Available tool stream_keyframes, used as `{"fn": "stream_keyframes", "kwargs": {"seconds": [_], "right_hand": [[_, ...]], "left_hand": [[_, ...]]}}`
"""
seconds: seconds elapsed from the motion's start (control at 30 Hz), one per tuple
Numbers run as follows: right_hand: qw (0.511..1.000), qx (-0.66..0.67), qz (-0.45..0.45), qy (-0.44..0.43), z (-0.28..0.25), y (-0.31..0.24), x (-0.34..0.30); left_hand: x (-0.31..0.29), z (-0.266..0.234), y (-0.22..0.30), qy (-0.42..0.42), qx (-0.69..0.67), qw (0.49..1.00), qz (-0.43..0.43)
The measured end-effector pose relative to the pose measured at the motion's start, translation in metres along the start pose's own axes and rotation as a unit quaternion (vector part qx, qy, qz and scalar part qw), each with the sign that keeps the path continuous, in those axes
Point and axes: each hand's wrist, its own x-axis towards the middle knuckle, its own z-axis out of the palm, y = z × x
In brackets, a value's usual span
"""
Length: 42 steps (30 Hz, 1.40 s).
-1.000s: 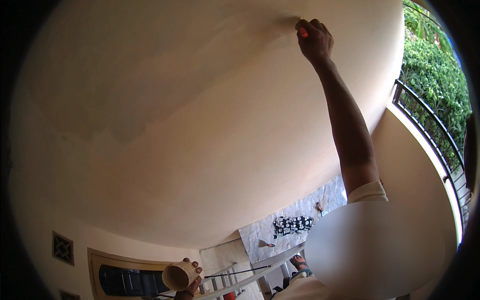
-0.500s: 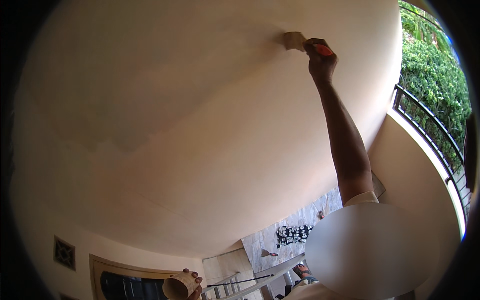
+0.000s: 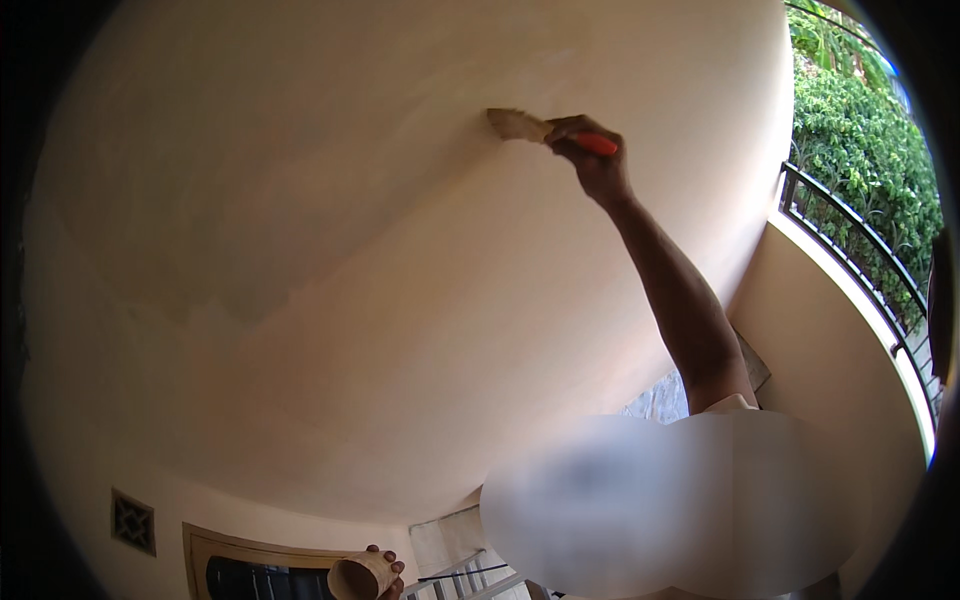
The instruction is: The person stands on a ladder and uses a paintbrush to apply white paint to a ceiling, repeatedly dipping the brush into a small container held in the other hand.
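Observation:
My right hand [image 3: 597, 160] is raised high, its fingers closed round the red-orange handle of a wide paintbrush [image 3: 518, 125]. The brush's pale head points left and meets the broad cream surface [image 3: 400, 260], where a soft shadow trails from it. Low in the view, my left hand [image 3: 392, 572] grips a beige, round, cup-like container [image 3: 358, 577]. Its mouth is turned partly toward me; what is inside cannot be made out.
A ladder [image 3: 470, 578] stands below, partly behind a blurred patch [image 3: 660, 500]. At lower left are a dark door [image 3: 265, 580] with a wooden frame and a vent [image 3: 133, 521]. A black railing [image 3: 850, 215] tops the low wall at right, with green shrubs [image 3: 850, 120] beyond.
My right hand has carried the paintbrush left and slightly down across the cream surface. My left hand holds the container in nearly the same place. The blurred patch now covers more of the floor.

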Motion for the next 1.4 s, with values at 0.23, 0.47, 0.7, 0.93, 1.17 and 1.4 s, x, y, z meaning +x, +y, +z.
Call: {"fn": "stream_keyframes", "kwargs": {"seconds": [0.23, 0.47, 0.7, 0.93, 1.17, 1.4], "right_hand": [[0.890, -0.322, -0.160, 0.279, -0.023, 0.013, 0.027], [0.984, -0.117, -0.100, -0.095, 0.094, -0.009, -0.085], [0.951, 0.126, 0.077, 0.271, -0.034, 0.045, -0.009], [0.878, -0.262, 0.027, 0.401, -0.110, 0.085, 0.003], [0.992, -0.107, -0.058, 0.024, 0.079, 0.007, -0.074], [0.998, 0.021, -0.026, 0.060, 0.065, -0.001, -0.012]], "left_hand": [[0.008, 0.066, -0.039, -0.122, 0.005, 0.993, 0.004], [0.002, 0.047, -0.031, -0.098, -0.034, 0.994, 0.041], [0.002, 0.019, -0.012, -0.099, -0.029, 0.995, 0.009], [0.020, 0.022, -0.014, -0.097, -0.053, 0.994, -0.008], [0.013, 0.008, -0.011, -0.045, -0.301, 0.952, 0.021], [0.030, -0.002, 0.004, -0.029, -0.368, 0.929, 0.012]]}}
